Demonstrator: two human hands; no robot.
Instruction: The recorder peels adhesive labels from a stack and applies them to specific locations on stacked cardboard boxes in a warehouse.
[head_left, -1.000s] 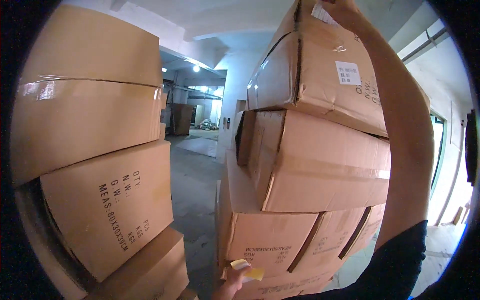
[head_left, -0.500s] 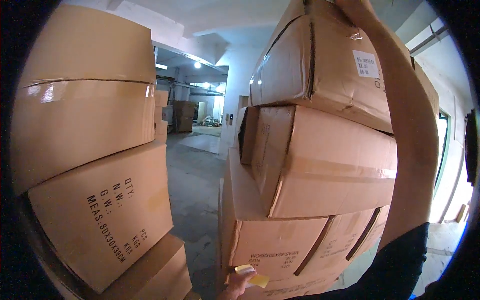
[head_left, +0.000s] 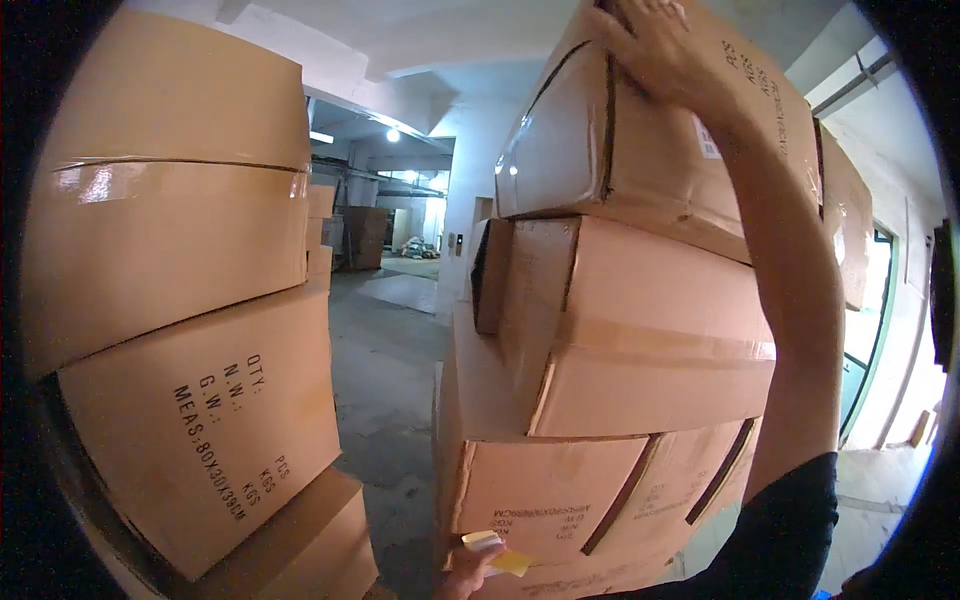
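While left grip [head_left: 468, 574] pinches papers [head_left: 512, 563] | right grip [head_left: 655, 50] spread on carton [head_left: 655, 165] | box stack [head_left: 195, 225] bounds floor [head_left: 385, 370] at left

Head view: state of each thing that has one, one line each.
Left hand: closed on yellow slip
Yellow slip: held
Right hand: open, laid on upper right carton
Upper right carton: clear tape on left end
Middle right carton: taped across side
Upper left carton: seam taped
Ceiling light: lit

Taped middle carton [head_left: 650, 310], upper carton [head_left: 655, 165] directly on it
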